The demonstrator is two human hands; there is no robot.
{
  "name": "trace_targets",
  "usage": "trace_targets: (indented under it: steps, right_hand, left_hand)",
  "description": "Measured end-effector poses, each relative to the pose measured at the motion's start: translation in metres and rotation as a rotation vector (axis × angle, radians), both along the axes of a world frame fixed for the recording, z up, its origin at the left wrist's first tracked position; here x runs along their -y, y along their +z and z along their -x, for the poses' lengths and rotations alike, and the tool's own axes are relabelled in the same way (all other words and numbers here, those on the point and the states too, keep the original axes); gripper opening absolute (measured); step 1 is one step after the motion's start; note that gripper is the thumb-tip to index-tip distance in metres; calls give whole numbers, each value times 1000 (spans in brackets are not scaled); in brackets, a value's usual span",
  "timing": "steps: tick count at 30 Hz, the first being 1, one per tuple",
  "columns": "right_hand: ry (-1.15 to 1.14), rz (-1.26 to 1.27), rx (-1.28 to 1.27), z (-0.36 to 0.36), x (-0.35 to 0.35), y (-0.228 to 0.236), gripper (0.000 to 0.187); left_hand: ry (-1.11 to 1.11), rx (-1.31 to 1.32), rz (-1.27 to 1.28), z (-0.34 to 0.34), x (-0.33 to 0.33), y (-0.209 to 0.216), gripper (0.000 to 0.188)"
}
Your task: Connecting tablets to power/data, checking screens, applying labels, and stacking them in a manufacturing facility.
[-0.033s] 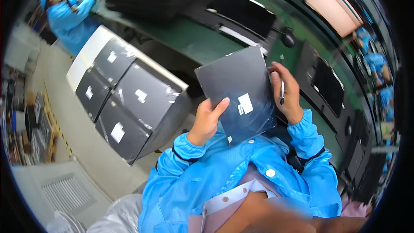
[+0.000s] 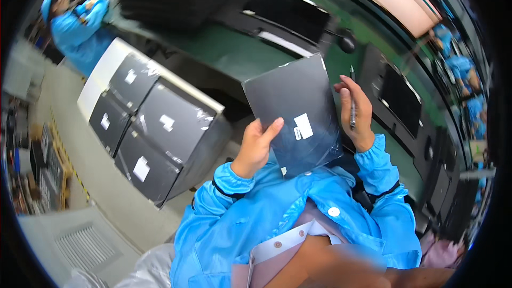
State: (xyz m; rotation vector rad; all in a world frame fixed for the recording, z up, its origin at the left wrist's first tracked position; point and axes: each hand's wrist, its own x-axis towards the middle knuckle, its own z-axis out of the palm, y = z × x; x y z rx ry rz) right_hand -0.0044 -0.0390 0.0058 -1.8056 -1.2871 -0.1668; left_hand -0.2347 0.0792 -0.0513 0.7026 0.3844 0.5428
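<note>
A flat black panel (image 2: pixel 288 90) in clear plastic wrap is held tilted in front of my chest, with white labels (image 2: pixel 303 126) on its lower half. My left hand (image 2: pixel 252 148) grips its left edge, the thumb lying on the face and the fingers hidden behind. Just off the right edge is my right hand (image 2: pixel 360 117), with a slim dark pen (image 2: pixel 352 111) held against the curled fingers. The pen points upward, its tip above the fingertips.
Stacks of wrapped black panels (image 2: pixel 173 106) stand on a white-edged base at left. Beyond is a co-worker (image 2: pixel 80 34) in blue. The green bench (image 2: pixel 229 53) carries a dark screen (image 2: pixel 288 16), a black mouse (image 2: pixel 348 41) and, at right, another dark screen (image 2: pixel 401 96).
The pen in my right hand has swung more upright and now shows above the fingers. My left hand keeps its hold on the panel. The surroundings have shifted slightly left in view.
</note>
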Motion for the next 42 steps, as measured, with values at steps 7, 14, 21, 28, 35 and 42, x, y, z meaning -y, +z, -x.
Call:
trace_targets:
  steps: [7, 14, 21, 28, 35, 42]
  right_hand:
    - [222, -76, -304, 30, 56, -17, 31]
    - [110, -61, -164, 36, 54, -26, 15]
    - [195, 11, -69, 32, 52, -28, 19]
    - [-170, -77, 81, 17, 63, -26, 32]
    - [203, 25, -1235, 8, 59, -15, 41]
    - [164, -65, -1184, 0, 57, -14, 42]
  left_hand:
    - [-161, -65, 53, -62, 14, 2, 30]
    - [-140, -131, -5, -72, 21, 2, 32]
    - [-142, -123, 26, -68, 20, -1, 32]
    - [-83, -64, 16, -55, 15, 6, 36]
    - [155, -396, -706, 19, -4, 3, 48]
    - [422, -1671, -1700, 171, -56, -61, 84]
